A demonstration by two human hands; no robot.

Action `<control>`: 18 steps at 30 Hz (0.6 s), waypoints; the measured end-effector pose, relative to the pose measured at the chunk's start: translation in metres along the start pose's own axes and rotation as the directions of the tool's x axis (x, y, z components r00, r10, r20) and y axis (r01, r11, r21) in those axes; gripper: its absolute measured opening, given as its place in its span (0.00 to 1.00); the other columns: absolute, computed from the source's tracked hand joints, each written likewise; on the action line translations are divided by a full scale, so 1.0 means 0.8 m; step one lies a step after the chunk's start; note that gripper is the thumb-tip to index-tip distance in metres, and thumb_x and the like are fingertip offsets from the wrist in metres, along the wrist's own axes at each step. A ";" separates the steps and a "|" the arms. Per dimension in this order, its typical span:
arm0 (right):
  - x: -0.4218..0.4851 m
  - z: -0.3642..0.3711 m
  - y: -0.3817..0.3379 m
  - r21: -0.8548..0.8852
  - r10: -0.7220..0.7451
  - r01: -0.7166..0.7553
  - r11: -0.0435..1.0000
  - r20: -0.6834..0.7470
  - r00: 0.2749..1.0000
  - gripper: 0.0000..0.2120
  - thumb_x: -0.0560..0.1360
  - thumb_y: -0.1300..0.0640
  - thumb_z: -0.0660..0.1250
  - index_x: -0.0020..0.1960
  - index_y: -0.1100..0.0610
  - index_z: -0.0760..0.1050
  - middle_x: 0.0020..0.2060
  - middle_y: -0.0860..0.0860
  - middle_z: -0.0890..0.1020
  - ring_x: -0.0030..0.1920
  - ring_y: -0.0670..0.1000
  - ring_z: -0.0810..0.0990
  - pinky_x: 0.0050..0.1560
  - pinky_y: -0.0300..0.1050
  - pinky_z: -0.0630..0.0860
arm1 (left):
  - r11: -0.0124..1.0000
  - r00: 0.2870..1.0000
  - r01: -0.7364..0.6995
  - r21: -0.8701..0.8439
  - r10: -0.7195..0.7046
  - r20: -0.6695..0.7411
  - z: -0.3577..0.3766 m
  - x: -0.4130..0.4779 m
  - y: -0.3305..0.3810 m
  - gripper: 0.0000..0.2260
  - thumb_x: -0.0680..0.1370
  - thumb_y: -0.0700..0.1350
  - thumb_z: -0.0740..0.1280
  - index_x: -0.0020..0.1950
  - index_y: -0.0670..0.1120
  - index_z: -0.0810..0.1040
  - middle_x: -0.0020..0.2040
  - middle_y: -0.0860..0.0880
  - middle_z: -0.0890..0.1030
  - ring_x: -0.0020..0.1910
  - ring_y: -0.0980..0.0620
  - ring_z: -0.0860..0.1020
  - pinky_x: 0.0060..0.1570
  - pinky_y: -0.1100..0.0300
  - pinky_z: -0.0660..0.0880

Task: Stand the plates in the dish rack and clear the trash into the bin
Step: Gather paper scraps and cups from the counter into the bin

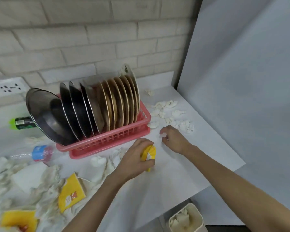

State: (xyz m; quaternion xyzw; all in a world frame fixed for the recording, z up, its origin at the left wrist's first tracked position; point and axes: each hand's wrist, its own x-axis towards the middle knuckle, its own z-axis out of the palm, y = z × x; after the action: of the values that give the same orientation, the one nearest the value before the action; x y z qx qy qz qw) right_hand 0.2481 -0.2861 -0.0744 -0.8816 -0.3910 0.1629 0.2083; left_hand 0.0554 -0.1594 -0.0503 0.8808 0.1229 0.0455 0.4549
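A pink dish rack (107,141) on the white counter holds several plates (97,108) standing on edge, dark steel ones at the left and tan ones at the right. In front of the rack my left hand (134,159) grips a crumpled yellow wrapper (149,154). My right hand (172,138) pinches a small white paper scrap (163,135) just right of the rack. More torn white tissue scraps (172,114) lie beyond it. A cream bin (186,218) with paper inside stands on the floor below the counter's right edge.
Crumpled white tissues (32,180) and yellow napkins (70,193) cover the counter's left front. A clear bottle with a blue label (38,153) and a green-capped dark bottle (22,123) lie left of the rack. A brick wall with a socket (8,88) stands behind.
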 end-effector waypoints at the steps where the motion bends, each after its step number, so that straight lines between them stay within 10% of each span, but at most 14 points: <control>1: 0.019 0.004 0.000 -0.033 -0.017 0.017 0.999 0.019 1.000 0.17 0.77 0.61 0.64 0.66 0.59 0.73 0.61 0.57 0.72 0.54 0.58 0.77 0.57 0.47 0.73 | 1.000 1.000 0.011 -0.007 -0.011 -0.026 -0.004 -0.004 0.002 0.27 0.67 0.51 0.68 0.66 0.53 0.74 0.63 0.61 0.70 0.57 0.67 0.70 0.56 0.73 0.66; 6: 0.084 0.024 -0.010 -0.238 -0.035 0.053 0.970 0.083 0.996 0.25 0.81 0.58 0.58 0.77 0.53 0.60 0.72 0.59 0.61 0.65 0.63 0.70 0.61 0.56 0.73 | 0.996 0.989 0.070 -0.050 -0.075 -0.124 -0.003 -0.029 0.014 0.24 0.67 0.49 0.70 0.64 0.55 0.75 0.62 0.65 0.70 0.60 0.70 0.69 0.55 0.79 0.63; 12: 0.085 0.049 0.003 -0.333 -0.042 0.071 0.940 0.094 0.995 0.15 0.81 0.61 0.56 0.66 0.62 0.71 0.62 0.59 0.69 0.61 0.61 0.69 0.60 0.53 0.70 | 0.990 0.979 0.130 -0.062 -0.138 -0.148 0.025 -0.043 0.033 0.24 0.68 0.47 0.70 0.64 0.57 0.75 0.64 0.66 0.70 0.64 0.67 0.69 0.58 0.77 0.63; 18: 0.025 0.055 0.038 0.026 -0.058 0.055 0.998 0.125 0.990 0.19 0.72 0.74 0.56 0.60 0.62 0.73 0.58 0.59 0.69 0.56 0.59 0.73 0.55 0.46 0.71 | 0.865 0.952 0.264 -0.426 -0.305 -0.030 0.061 -0.038 0.074 0.21 0.69 0.49 0.66 0.61 0.60 0.78 0.58 0.56 0.78 0.59 0.55 0.77 0.57 0.57 0.76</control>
State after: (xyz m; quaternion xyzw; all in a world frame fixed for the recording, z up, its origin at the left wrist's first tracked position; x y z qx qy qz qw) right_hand 0.2599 -0.2790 -0.1295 -0.8558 -0.4263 0.2166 0.1975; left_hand 0.0456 -0.2387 -0.0296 0.7322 0.2607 0.0457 0.6276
